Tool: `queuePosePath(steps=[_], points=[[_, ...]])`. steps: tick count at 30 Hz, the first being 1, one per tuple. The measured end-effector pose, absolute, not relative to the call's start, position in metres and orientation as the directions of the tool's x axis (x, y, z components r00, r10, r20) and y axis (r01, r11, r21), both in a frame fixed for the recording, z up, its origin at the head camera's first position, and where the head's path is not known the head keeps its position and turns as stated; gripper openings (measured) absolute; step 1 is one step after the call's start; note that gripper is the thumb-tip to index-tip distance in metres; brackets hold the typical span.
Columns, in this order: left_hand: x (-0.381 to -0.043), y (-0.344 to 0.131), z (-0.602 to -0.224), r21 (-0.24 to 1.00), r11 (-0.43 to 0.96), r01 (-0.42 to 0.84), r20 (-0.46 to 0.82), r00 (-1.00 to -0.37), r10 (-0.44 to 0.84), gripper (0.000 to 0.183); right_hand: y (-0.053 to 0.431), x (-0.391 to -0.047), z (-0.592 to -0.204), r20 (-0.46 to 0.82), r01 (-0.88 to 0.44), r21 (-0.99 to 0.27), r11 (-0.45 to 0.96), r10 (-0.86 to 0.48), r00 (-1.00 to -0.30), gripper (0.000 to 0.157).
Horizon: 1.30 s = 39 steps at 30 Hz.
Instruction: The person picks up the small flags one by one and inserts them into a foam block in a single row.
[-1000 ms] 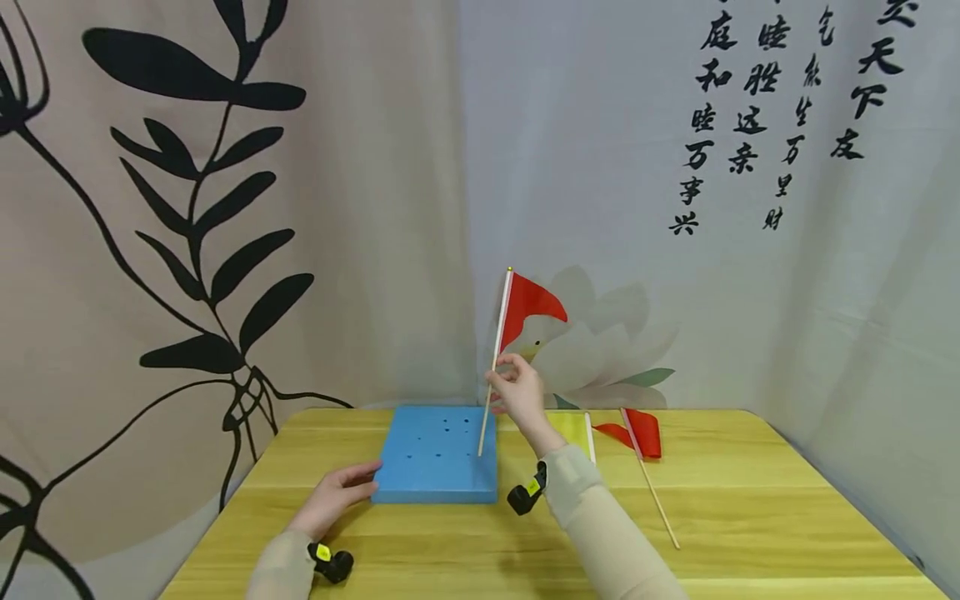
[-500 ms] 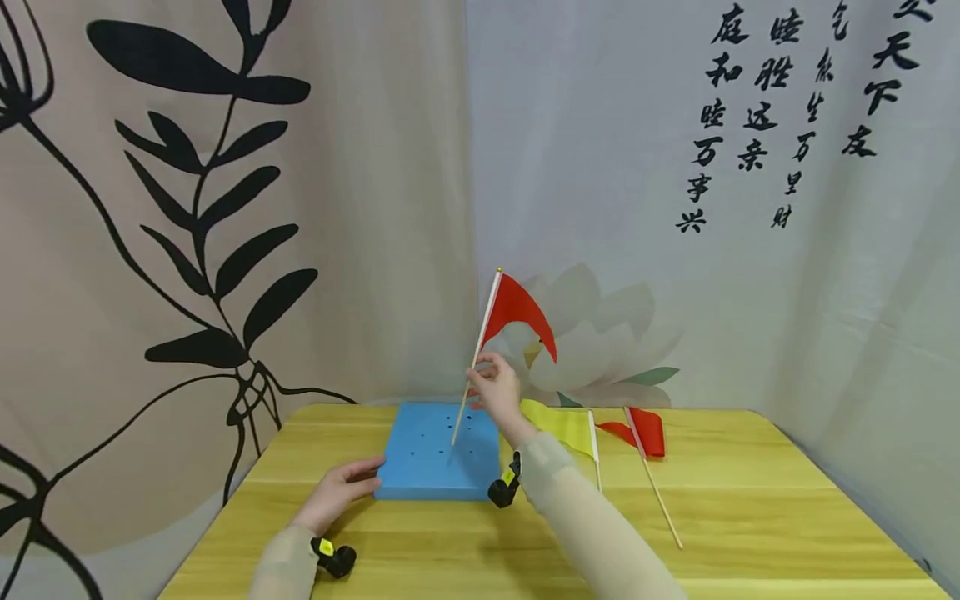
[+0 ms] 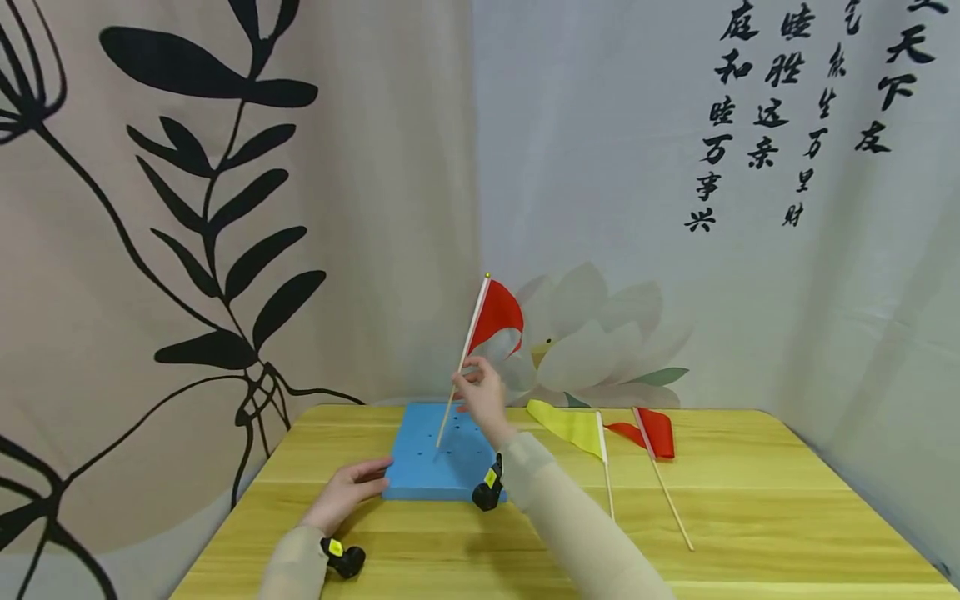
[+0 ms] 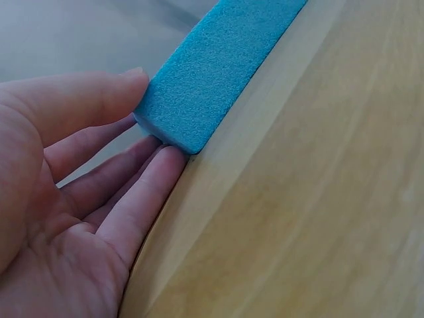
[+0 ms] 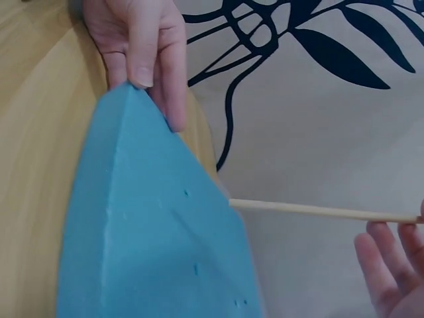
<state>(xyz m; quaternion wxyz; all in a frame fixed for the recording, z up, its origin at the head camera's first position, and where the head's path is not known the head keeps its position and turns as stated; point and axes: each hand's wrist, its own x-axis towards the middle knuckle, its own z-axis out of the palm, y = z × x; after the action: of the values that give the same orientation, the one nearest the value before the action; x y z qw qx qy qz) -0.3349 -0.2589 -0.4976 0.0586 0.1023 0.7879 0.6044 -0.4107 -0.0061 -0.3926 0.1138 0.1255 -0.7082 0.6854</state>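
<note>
In the head view, my right hand (image 3: 483,398) pinches the stick of a small red flag (image 3: 497,315) between thumb and fingertips. The flag leans to the right, its lower end over the top of a blue foam block (image 3: 420,479) with small holes. Whether that tip sits in a hole, I cannot tell. In the right wrist view the wooden stick (image 5: 298,209) meets the far edge of the block as seen from there. My left hand (image 4: 73,192), fingers fairly straight, touches the block's left side near its front corner.
Right of the block lie a yellow flag (image 3: 573,427) and another red flag (image 3: 658,433), sticks pointing toward me. All rest on a wooden table (image 3: 750,517). Behind it hangs a printed curtain (image 3: 390,208).
My right hand has carried the red flag leftward across the block, uncovering more of the yellow flag. My left hand stays at the block's side. The view has shifted slightly.
</note>
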Motion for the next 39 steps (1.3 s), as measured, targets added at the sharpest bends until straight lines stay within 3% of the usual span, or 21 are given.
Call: queuePosePath(steps=[7,21,39], points=[[-0.333,-0.258,-0.495,0.965,0.244,0.091,0.035,-0.974,0.226,0.054,-0.021,-0.410,-0.402,0.346,-0.347,-0.937,0.043,-0.023,-0.938,0.024],[-0.333,-0.255,-0.497,0.965,0.248,0.084,0.027,-0.974,0.224,0.054,-0.035,-0.413,-0.419,0.332,-0.333,-0.938,0.096,-0.031,-0.943,0.016],[-0.335,-0.255,-0.496,0.958,0.269,0.101,0.047,-0.979,0.198,0.053,-0.046,-0.406,-0.430,0.349,-0.366,-0.919,0.150,-0.127,-0.929,0.017]])
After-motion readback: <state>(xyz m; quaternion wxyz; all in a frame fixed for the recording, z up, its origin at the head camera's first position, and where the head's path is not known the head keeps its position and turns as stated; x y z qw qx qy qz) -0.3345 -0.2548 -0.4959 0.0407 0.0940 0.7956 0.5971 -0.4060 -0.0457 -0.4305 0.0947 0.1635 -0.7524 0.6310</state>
